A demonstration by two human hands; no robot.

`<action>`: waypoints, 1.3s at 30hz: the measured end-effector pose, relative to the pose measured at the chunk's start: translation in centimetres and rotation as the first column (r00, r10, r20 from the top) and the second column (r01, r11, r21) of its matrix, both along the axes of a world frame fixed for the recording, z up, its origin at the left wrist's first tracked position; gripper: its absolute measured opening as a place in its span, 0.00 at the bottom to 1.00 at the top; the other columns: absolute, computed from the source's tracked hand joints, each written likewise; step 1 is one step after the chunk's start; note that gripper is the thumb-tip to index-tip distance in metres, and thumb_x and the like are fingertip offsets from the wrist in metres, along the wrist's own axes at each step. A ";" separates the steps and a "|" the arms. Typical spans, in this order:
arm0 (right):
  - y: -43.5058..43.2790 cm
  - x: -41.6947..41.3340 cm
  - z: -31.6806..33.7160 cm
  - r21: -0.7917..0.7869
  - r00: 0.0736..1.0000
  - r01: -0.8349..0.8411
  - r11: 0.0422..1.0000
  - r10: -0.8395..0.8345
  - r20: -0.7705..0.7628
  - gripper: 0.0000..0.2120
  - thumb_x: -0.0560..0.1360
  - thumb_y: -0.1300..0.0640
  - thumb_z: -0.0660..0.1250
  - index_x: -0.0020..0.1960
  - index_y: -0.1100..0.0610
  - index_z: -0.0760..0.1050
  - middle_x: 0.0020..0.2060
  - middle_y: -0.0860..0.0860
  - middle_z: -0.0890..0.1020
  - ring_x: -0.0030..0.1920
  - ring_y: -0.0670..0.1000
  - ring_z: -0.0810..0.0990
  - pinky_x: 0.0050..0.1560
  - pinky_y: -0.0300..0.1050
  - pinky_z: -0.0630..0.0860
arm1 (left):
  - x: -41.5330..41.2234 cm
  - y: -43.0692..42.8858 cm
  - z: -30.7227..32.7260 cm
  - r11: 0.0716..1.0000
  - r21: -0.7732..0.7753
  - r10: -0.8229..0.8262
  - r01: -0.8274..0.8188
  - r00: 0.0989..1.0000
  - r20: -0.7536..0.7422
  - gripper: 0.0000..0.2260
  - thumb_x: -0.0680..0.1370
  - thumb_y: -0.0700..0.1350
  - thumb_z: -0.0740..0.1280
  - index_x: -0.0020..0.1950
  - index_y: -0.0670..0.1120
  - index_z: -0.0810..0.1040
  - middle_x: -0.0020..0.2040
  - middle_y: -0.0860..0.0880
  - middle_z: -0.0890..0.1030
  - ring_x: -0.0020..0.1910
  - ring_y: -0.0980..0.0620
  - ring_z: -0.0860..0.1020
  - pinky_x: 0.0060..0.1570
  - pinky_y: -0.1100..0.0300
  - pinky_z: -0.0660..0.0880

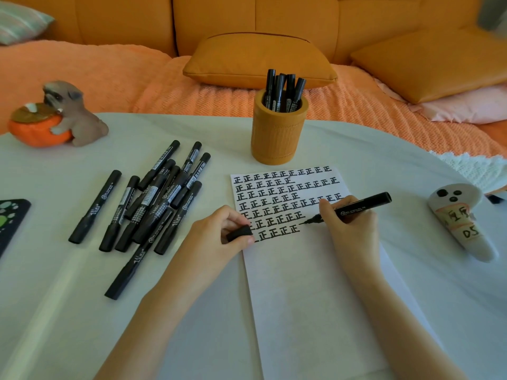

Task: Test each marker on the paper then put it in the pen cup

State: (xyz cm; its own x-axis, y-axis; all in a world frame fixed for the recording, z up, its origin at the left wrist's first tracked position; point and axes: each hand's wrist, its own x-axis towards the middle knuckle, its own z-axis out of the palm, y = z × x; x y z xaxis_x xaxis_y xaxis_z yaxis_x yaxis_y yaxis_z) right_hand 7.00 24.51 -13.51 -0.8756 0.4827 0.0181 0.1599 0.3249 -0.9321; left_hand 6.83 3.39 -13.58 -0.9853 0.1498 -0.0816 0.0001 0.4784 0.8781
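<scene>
A white sheet of paper [310, 283] lies on the table, its top covered in rows of black written marks. My right hand [349, 223] grips an uncapped black marker [362, 205], whose tip rests on the paper just right of the lowest row. My left hand [219, 234] presses on the sheet's left edge and pinches the marker's black cap [238, 233]. An orange pen cup [277, 133] stands behind the paper with several black markers [284, 89] upright in it. A pile of several capped black markers [148, 198] lies to the left.
The white table [68, 311] also carries a dog figurine with an orange bowl [57, 116] at far left, a dark pad [11, 218] at the left edge, and a white ghost-shaped object [463, 218] at right. An orange sofa with cushions [258, 58] sits behind.
</scene>
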 end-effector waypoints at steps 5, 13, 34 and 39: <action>0.1 0.0 0.0 -0.006 1.000 -0.007 1.000 0.007 0.012 0.13 0.75 0.54 0.68 0.36 0.61 0.72 0.19 0.41 0.70 0.23 0.42 0.64 0.22 0.31 0.59 | 0.0 0.0 0.0 1.000 0.007 0.001 -0.002 1.000 0.009 0.08 0.71 0.43 0.73 0.46 0.51 0.77 0.43 0.57 0.83 0.40 0.64 0.79 0.45 0.64 0.77; 0.0 0.0 0.1 0.042 0.999 -0.028 0.999 0.027 0.027 0.15 0.75 0.57 0.67 0.38 0.67 0.69 0.19 0.42 0.65 0.23 0.44 0.61 0.21 0.32 0.57 | 0.0 0.0 0.0 1.000 0.011 -0.003 0.003 1.000 0.010 0.08 0.71 0.43 0.73 0.46 0.52 0.77 0.43 0.57 0.82 0.40 0.64 0.79 0.44 0.65 0.76; -0.1 0.1 0.2 0.034 1.000 -0.020 0.999 0.020 -0.001 0.13 0.75 0.58 0.66 0.34 0.59 0.66 0.17 0.40 0.67 0.22 0.44 0.62 0.21 0.32 0.57 | -0.1 0.1 -0.1 1.000 0.019 -0.003 0.003 1.000 0.010 0.08 0.71 0.43 0.73 0.46 0.52 0.77 0.43 0.56 0.83 0.40 0.63 0.79 0.45 0.63 0.76; -0.1 0.1 0.3 0.013 1.000 -0.017 1.000 0.017 -0.001 0.14 0.75 0.58 0.66 0.33 0.57 0.66 0.17 0.41 0.67 0.21 0.43 0.63 0.21 0.31 0.58 | 0.0 0.0 0.0 1.000 0.004 -0.001 0.001 1.000 0.005 0.08 0.71 0.43 0.73 0.46 0.53 0.77 0.43 0.58 0.82 0.39 0.63 0.79 0.46 0.62 0.77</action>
State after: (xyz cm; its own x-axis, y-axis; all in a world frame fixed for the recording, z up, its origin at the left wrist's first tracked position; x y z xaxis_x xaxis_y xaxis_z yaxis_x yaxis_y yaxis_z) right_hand 7.15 24.41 -13.24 -0.8836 0.4675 0.0255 0.1529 0.3395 -0.9281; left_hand 6.83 3.42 -13.60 -0.9848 0.1512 -0.0858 -0.0038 0.4749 0.8800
